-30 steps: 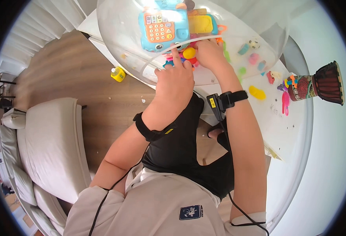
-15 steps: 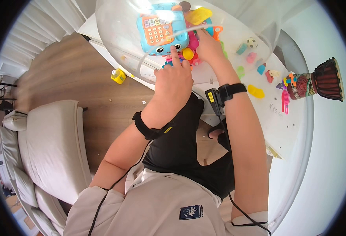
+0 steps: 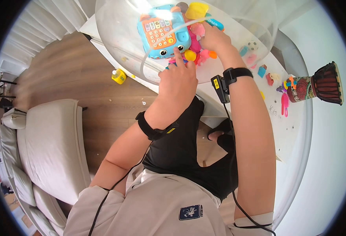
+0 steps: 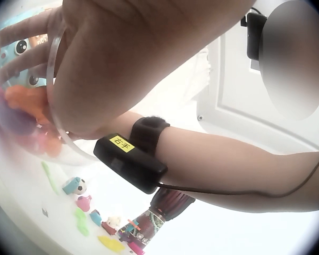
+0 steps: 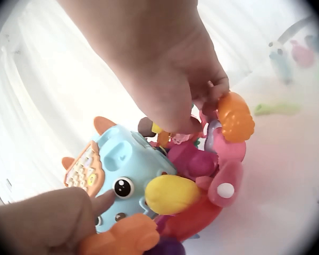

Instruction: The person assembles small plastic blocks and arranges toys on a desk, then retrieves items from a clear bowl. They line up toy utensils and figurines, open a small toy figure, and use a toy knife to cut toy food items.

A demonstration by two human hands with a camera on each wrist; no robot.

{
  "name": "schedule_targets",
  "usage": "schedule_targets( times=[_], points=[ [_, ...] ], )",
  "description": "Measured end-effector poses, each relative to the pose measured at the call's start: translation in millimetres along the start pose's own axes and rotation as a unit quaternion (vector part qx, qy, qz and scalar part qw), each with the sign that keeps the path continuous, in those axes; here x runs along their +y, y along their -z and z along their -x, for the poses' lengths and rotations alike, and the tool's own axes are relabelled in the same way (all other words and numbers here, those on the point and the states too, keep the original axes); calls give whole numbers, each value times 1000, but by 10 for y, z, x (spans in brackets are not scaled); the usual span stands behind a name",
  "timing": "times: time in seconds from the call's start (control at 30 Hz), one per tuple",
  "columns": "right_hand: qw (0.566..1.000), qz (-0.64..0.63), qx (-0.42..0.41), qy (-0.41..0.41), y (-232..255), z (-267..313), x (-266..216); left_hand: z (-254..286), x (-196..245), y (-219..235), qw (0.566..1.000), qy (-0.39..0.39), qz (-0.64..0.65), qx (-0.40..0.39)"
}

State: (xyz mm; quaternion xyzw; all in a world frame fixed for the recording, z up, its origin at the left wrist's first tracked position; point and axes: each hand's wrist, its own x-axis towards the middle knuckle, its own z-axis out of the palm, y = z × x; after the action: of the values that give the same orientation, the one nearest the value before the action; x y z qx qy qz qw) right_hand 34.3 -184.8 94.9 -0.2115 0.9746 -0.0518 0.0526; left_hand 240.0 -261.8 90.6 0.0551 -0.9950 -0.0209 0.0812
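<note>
A blue toy telephone (image 3: 161, 37) with a cartoon face and orange keypad sits inside a large clear plastic container, whose pale rim (image 3: 153, 53) arcs over it. My left hand (image 3: 177, 84) reaches past the rim, its index finger extended against the phone's front. My right hand (image 3: 216, 39) is down among the toys beside the phone, fingers bent; I cannot tell whether it grips one. Around it lie an orange toy (image 5: 235, 117), a magenta toy (image 5: 191, 159), a yellow toy (image 5: 173, 195) and a pink toy with a white spot (image 5: 226, 183).
A teal piece (image 3: 215, 24) and a yellow piece (image 3: 196, 11) lie beyond my right hand. Several small toys, a pink comb (image 3: 285, 104) and a drum (image 3: 327, 83) are at the right. A yellow bottle (image 3: 118, 76) stands at the left, by the table edge.
My right hand has shifted slightly right and farther in. The yellow piece has moved away from me, and an orange piece now shows below the right hand. My left hand stays at the phone.
</note>
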Motion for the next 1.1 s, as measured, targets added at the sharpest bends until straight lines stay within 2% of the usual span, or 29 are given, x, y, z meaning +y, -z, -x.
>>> schedule_targets(
  times=[0.23,0.3,0.4,0.5,0.63,0.7,0.73,0.8,1.0,1.1],
  points=[
    [999,16,-28,1,-37,-5,36,24,-23,-47,999,-22,-18,17],
    [995,21,42,89,-194,-42,101,28,-39,-52,999,-28,-18,22],
    [993,32,65,92,-255,-73,63,44,-53,-48,999,-29,1,20],
    [995,59,42,69,-141,-16,0,46,-39,-45,999,-28,0,18],
    [997,40,51,47,-98,-8,-41,49,-26,-43,1000,-22,5,12],
    [983,17,142,113,-192,-3,12,54,-20,-53,1000,-23,7,14],
    [983,17,142,113,-231,-13,33,56,-13,-53,1000,-26,2,12],
    [967,-23,206,146,-279,-24,58,63,-9,-70,1000,-29,-3,9],
    [970,-36,159,182,-358,-13,131,49,-11,-51,999,-35,-26,21],
    [979,-36,133,148,-309,-46,111,35,-29,-6,999,-37,-17,9]
  ],
)
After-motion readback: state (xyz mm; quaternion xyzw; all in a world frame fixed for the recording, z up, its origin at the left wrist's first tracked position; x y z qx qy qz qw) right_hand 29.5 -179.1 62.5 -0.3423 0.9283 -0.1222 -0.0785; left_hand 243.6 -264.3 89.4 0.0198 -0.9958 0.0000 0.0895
